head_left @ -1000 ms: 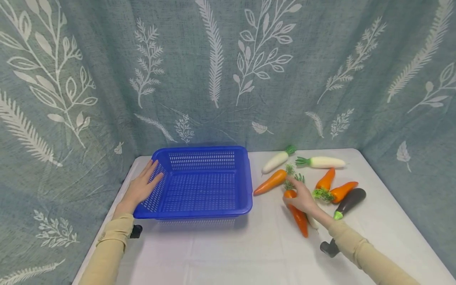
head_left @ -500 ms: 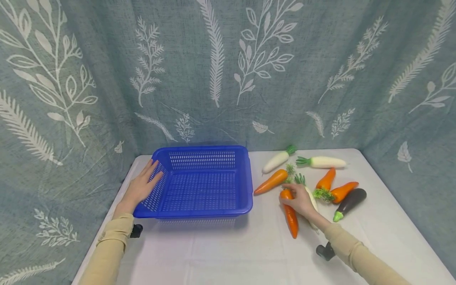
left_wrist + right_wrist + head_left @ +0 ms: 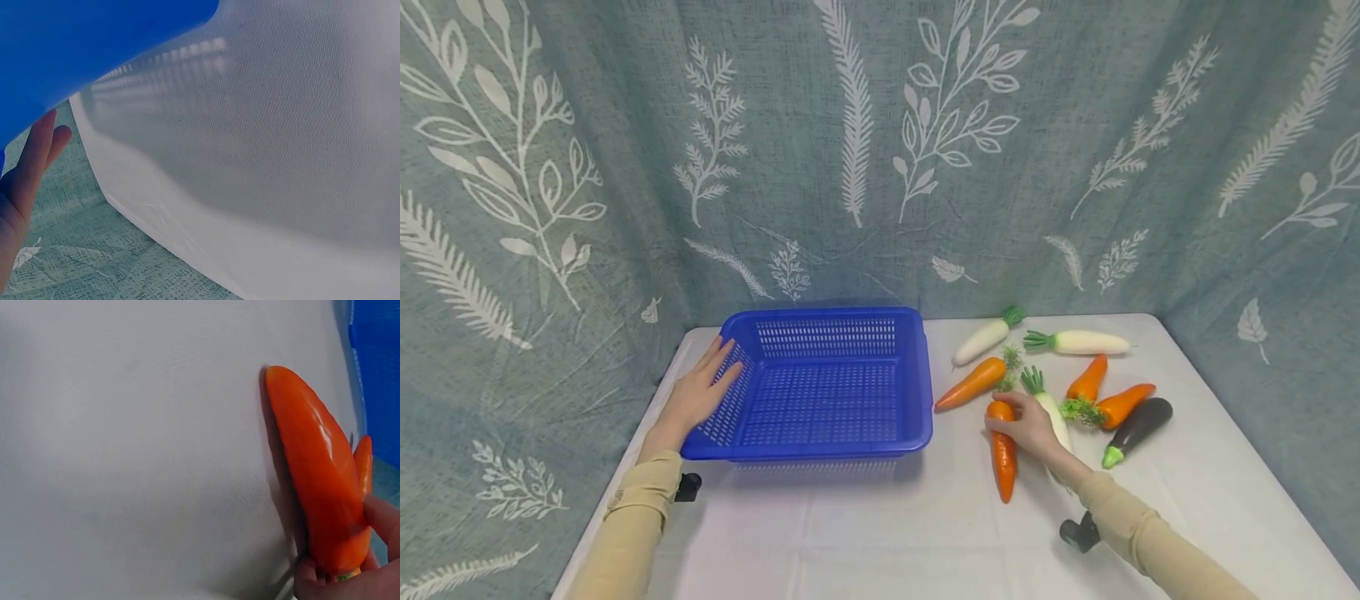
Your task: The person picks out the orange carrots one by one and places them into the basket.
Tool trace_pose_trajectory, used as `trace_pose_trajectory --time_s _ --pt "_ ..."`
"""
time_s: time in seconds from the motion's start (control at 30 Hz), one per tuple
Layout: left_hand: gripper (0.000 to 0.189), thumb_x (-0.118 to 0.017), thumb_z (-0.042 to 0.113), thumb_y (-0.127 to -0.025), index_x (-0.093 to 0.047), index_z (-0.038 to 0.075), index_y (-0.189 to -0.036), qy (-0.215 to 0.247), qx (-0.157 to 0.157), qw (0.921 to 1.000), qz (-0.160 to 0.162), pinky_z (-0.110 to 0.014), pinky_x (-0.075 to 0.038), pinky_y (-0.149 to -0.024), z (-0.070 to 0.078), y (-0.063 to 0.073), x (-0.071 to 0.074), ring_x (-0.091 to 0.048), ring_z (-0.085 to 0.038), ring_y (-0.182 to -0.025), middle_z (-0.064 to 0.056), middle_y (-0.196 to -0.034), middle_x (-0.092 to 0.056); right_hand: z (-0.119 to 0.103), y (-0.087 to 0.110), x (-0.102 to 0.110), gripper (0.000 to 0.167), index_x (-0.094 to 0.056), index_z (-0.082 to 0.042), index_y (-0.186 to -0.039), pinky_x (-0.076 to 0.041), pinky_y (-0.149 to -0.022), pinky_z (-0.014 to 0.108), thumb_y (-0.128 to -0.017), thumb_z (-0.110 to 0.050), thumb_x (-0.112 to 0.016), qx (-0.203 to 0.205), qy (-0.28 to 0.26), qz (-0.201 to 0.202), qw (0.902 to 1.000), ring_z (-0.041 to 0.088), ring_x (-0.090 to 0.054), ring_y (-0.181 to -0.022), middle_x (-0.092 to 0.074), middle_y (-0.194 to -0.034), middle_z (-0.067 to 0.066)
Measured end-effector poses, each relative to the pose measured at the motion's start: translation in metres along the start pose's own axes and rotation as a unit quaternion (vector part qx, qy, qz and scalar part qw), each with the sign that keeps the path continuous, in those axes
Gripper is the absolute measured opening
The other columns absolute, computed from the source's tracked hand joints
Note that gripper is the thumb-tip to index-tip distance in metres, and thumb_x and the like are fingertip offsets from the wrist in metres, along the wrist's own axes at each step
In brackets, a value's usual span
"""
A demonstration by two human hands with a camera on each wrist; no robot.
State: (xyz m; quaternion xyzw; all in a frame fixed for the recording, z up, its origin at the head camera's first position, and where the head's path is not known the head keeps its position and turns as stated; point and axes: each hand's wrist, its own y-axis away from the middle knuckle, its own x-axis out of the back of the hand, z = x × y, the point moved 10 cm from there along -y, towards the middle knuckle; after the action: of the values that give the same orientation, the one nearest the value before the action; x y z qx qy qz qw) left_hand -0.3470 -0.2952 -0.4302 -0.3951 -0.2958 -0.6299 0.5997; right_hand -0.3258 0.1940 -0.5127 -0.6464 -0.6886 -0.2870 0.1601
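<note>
My left hand [image 3: 694, 398] rests over the left rim of the blue plastic basket [image 3: 820, 454], its fingers straight. In the left wrist view part of that hand [image 3: 31, 165] shows beside the basket [image 3: 94, 44]. The thumb and fingers of my right hand [image 3: 1028, 427] grip an orange carrot [image 3: 1003, 458] near its thick top, with the tip pointing toward the table's front. The right wrist view shows the carrot [image 3: 319, 469] close over the cloth, with the thumb across it. A white radish [image 3: 1054, 417] lies partly hidden behind the right hand and wrist.
Left of the held carrot lies another carrot [image 3: 973, 383]. Two more white radishes [image 3: 981, 342] lie at the back. To the right are two shorter carrots [image 3: 1087, 379] and an eggplant [image 3: 1138, 429]. A patterned curtain [image 3: 880, 167] surrounds the white table [image 3: 850, 533].
My right hand has gripped the carrot and drawn it left, away from the white radish beside it, its tip swinging left. The left hand and the basket have stayed still.
</note>
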Motion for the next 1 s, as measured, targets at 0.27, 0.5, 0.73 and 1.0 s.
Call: trace_pose_trajectory --time_s 0.27,0.5,0.73,1.0 --pt "0.07 -0.028 0.05 -0.104 -0.022 0.001 -0.154 -0.002 0.004 0.9998 -0.017 -0.069 -0.017 -0.109 -0.0024 0.0001 -0.0019 -0.02 -0.055 -0.137 -0.024 -0.159 -0.011 0.0006 0.0036 -0.0009 0.05 -0.053 -0.002 -0.135 -0.053 -0.091 0.045 -0.09 -0.014 -0.07 -0.007 -0.012 0.006 0.9999 0.036 -0.056 -0.113 -0.054 -0.133 0.024" --pt "0.065 -0.03 0.043 -0.106 -0.021 -0.001 -0.153 -0.01 0.004 0.9996 -0.026 -0.067 -0.019 -0.11 -0.0029 -0.0014 -0.003 -0.02 -0.053 -0.138 -0.025 -0.159 -0.011 0.0004 0.004 -0.0002 0.049 -0.054 -0.001 -0.134 -0.052 -0.092 0.047 -0.09 -0.012 -0.069 -0.004 -0.017 0.011 0.9998 0.039 -0.055 -0.115 -0.053 -0.133 0.026" --pt "0.066 -0.032 0.041 -0.106 -0.019 -0.004 -0.152 -0.007 0.004 0.9996 -0.026 -0.065 -0.018 -0.111 -0.001 -0.0027 -0.0014 -0.019 -0.052 -0.139 -0.025 -0.159 -0.011 -0.001 0.0043 0.0012 0.048 -0.054 0.0 -0.134 -0.051 -0.093 0.047 -0.09 -0.012 -0.069 -0.006 -0.02 0.012 0.9997 0.038 -0.056 -0.114 -0.053 -0.134 0.027" --pt "0.066 -0.032 0.04 -0.106 -0.018 -0.006 -0.152 -0.002 0.005 0.9996 -0.027 -0.064 -0.016 -0.112 -0.0006 -0.0019 -0.002 -0.016 -0.05 -0.141 -0.026 -0.158 -0.011 -0.0032 0.0062 0.0024 0.048 -0.055 0.002 -0.132 -0.053 -0.089 0.043 -0.088 -0.011 -0.07 -0.001 -0.022 0.015 0.9997 0.034 -0.058 -0.108 -0.055 -0.13 0.027"
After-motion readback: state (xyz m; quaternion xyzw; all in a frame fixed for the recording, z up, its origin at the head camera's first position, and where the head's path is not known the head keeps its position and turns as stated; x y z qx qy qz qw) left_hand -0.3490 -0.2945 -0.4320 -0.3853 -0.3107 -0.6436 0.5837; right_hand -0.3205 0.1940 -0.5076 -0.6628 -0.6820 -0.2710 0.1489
